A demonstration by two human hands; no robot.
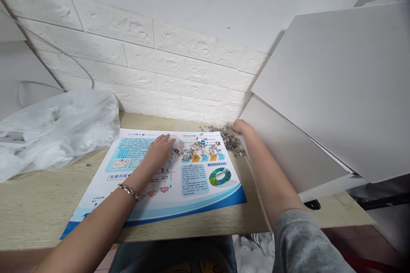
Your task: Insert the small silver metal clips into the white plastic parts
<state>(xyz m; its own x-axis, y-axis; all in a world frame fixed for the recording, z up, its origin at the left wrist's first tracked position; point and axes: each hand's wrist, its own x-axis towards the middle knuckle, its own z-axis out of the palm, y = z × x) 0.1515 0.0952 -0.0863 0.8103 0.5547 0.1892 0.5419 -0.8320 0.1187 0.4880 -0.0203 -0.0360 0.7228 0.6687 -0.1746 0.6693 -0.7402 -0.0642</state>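
A printed poster (134, 196) with Chinese text, charts and a blue border lies on the wooden table. Small shiny metal pieces (233, 141) are heaped at its back right corner, and more lie scattered across its upper right part. My left hand (159, 150) rests flat on the poster, fingers stretched out, just left of a small cluster of metal pieces (178, 152). A chain bracelet (130, 192) is on that wrist. At the far edge of the heap, my right hand (242, 127) is curled closed; its fingertips are mostly hidden, and what they hold cannot be made out.
On the left lies a translucent plastic bag (73, 132) with white things inside. Large pale boards (333, 81) lean along the right side. A white brick-pattern wall (169, 59) borders the back of the table (205, 224). Clear bags (256, 249) are below the front edge.
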